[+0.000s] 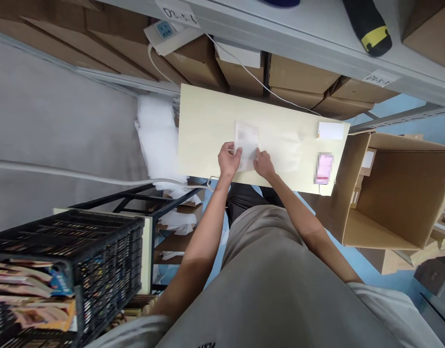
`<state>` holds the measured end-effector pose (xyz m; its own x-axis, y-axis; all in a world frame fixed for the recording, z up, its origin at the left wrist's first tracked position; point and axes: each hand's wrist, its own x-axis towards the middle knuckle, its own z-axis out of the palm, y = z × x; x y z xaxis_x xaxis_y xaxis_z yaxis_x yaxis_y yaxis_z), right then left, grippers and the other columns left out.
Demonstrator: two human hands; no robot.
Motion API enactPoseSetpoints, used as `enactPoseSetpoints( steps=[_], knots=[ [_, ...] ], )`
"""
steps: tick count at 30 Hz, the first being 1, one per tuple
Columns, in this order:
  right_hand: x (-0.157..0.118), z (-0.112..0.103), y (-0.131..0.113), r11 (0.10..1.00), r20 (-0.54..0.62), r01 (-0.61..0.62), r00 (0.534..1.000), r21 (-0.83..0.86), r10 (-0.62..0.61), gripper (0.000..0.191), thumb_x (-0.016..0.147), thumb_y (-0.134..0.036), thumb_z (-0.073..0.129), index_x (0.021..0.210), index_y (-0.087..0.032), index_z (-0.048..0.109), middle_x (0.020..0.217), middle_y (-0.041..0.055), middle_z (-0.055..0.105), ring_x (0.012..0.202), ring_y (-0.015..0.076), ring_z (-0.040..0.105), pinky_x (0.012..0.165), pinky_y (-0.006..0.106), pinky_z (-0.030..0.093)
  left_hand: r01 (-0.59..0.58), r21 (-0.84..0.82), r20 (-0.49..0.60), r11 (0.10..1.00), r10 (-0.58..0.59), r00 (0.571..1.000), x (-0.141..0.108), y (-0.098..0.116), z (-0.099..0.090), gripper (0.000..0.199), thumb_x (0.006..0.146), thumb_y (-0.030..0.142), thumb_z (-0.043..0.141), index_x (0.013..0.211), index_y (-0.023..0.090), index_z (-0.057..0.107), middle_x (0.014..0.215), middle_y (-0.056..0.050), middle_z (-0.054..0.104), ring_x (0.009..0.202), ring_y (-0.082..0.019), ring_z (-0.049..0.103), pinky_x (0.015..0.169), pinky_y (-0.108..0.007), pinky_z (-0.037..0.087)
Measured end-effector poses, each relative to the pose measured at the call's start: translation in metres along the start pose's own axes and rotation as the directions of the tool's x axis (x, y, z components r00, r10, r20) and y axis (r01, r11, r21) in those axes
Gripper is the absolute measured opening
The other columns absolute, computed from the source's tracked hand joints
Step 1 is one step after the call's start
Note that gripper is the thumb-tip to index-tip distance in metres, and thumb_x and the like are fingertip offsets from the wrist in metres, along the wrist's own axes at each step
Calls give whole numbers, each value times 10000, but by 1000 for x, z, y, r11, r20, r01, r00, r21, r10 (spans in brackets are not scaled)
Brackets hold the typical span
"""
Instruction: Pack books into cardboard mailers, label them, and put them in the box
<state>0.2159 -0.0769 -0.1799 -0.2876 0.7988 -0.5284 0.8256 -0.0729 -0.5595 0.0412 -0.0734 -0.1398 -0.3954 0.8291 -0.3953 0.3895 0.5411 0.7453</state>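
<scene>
A translucent white wrapper [246, 137] lies on the cream tabletop [204, 116], with a faint darker shape showing through it. At its left edge my left hand [229, 159] is closed, thumb on top and fingers curled at the rim. My right hand [264, 163] is at the opposite edge, index finger and thumb against the wrapper and the other fingers curled in. Just right of it, a second thin clear sheet [286, 152] lies flat. What is inside the wrapper is too faint to name.
A white box [330, 130] and a blurred pink phone-shaped item [324, 168] lie at the table's right end. An open carton [396, 193] stands beyond. White foam sheets [155, 140] hang at left. A black crate [110, 261], shelved cartons [302, 72] and a power strip [171, 36] surround the table.
</scene>
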Motion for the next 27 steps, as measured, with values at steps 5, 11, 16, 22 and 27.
enactPoseSetpoints(
  steps=[5, 11, 16, 22, 27],
  knots=[
    [9, 24, -43, 982, 134, 128, 980, 141, -147, 498, 1088, -148, 575, 1581, -116, 639, 1180, 114, 855, 1178, 288, 758, 1110, 371, 620, -133, 172, -81, 976, 149, 986, -25, 9, -17, 249, 961, 211, 738, 1202, 235, 680, 1195, -64, 701, 895, -219, 677, 952, -371, 565],
    [-4, 5, -11, 984, 63, 38, 997, 172, -49, 276, 1118, -226, 535, 1222, -191, 789, 1193, 130, 880, 1081, 322, 834, 964, 399, 670, -196, 169, 20, 966, 196, 980, -41, 14, 25, 310, 948, 155, 731, 1221, 265, 631, 1194, -77, 638, 1071, -273, 693, 1023, -416, 582],
    [-27, -29, 49, 906, -105, -75, 986, 417, 130, 409, 1079, -215, 479, 1428, -194, 691, 1192, 100, 886, 998, 234, 858, 1045, 435, 679, -204, 173, 75, 964, 193, 978, -52, 11, 77, 281, 1000, 184, 700, 1257, 259, 614, 1297, -139, 629, 1242, -336, 660, 1091, -488, 578],
    [-46, -30, 72, 866, -127, -76, 979, 494, 158, 430, 1104, -364, 514, 1448, -174, 689, 1258, 150, 855, 998, 237, 849, 995, 440, 697, -165, 168, 53, 972, 159, 986, -37, -6, 71, 264, 1026, 137, 599, 1248, 255, 680, 1326, -163, 661, 1316, -357, 657, 1202, -532, 535],
    [-50, -9, 70, 876, -51, -39, 996, 480, 72, 531, 1094, -398, 592, 1589, -210, 618, 1431, 172, 780, 1129, 269, 820, 1031, 471, 693, 63, 191, -69, 980, -51, 996, -3, -20, 27, 246, 1001, 188, 665, 1244, 215, 700, 1357, -159, 713, 1342, -327, 669, 1260, -483, 488]
  ],
)
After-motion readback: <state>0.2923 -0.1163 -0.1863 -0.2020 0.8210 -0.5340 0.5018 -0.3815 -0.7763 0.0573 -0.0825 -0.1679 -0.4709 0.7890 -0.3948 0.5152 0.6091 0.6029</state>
